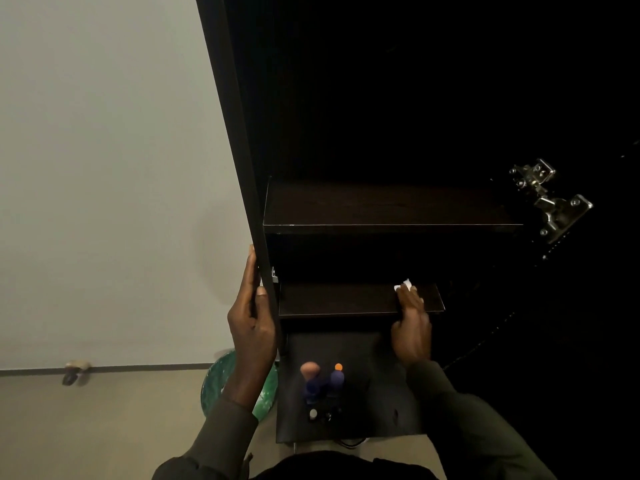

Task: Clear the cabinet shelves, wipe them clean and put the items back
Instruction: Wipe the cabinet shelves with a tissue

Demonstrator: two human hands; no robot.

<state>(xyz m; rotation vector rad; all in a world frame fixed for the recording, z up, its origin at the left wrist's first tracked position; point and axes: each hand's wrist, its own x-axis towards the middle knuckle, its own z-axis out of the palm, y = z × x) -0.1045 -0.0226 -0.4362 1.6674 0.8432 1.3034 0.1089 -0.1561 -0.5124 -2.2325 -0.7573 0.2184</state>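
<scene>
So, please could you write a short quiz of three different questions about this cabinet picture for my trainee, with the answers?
1. True or false: the left hand grips the front edge of the cabinet side panel.
2. Multiple choice: the white cloth under the right hand lies on which shelf? A) upper shelf B) lower shelf C) the dark surface at the bottom
3. Fill in: the bottles stand on the dark surface ______ the lower shelf.

Key: 1 true; 2 B; 3 below
</scene>
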